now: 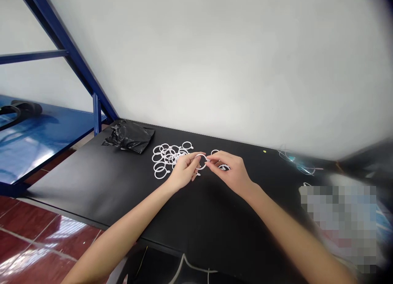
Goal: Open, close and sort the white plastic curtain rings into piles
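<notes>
Above the black table, a white ring with a small tab (201, 168) is held between my two hands. My left hand (185, 169) pinches the ring's left side with thumb and fingers. On its right side, the fingertips of my right hand (230, 169) close on the small tab. A pile of similar white rings (167, 155) lies just beyond and left of my left hand, partly hidden by it. A few more white rings (225, 167) lie under and behind my right hand, mostly covered.
A crumpled black plastic bag (132, 136) lies at the table's back left. Eyeglasses (302, 168) rest at the back right, near a blurred plastic bag (337, 222). A white wall (215, 71) stands behind the black table (123, 185); a blue metal frame (73, 58) rises at left.
</notes>
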A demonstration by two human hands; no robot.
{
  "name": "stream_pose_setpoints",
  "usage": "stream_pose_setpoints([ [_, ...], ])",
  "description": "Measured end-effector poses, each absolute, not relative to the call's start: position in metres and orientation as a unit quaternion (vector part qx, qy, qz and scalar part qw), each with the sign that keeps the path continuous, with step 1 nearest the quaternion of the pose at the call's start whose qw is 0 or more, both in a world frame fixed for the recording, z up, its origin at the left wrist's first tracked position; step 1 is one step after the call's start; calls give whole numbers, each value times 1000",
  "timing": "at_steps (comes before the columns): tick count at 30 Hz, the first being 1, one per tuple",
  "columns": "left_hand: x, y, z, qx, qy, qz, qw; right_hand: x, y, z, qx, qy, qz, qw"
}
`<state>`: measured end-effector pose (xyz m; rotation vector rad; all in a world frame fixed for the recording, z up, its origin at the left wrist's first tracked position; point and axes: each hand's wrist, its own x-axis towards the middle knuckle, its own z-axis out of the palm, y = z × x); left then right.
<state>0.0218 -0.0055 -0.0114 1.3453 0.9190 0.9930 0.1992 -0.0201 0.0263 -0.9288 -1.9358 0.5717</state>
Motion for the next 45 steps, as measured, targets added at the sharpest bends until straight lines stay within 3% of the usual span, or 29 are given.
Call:
stream_pose_setpoints([
  [3,22,-10,-9,596,396,417,560,198,-21,19,-379,-780,186,461],
  [9,21,-23,-9,762,366,460,271,185,-33,7,-351,-764,196,505],
  [14,18,-22,-15,790,329,473,210,178,-42,4,-352,-739,251,517],
  [19,16,-13,-13,814,413,384,138,199,-18,5,-419,-744,322,409],
  [22,14,-3,-18,836,446,309,80,229,12,-2,-520,-739,212,373],
  [28,12,6,-31,863,445,231,68,263,39,-22,-546,-753,180,320],
  [35,13,3,-29,857,449,246,62,255,40,-31,-541,-746,164,351],
  [41,15,-4,-23,815,453,354,72,239,16,1,-525,-735,162,397],
  [45,16,-12,-15,830,382,391,114,215,-13,26,-441,-794,234,347],
])
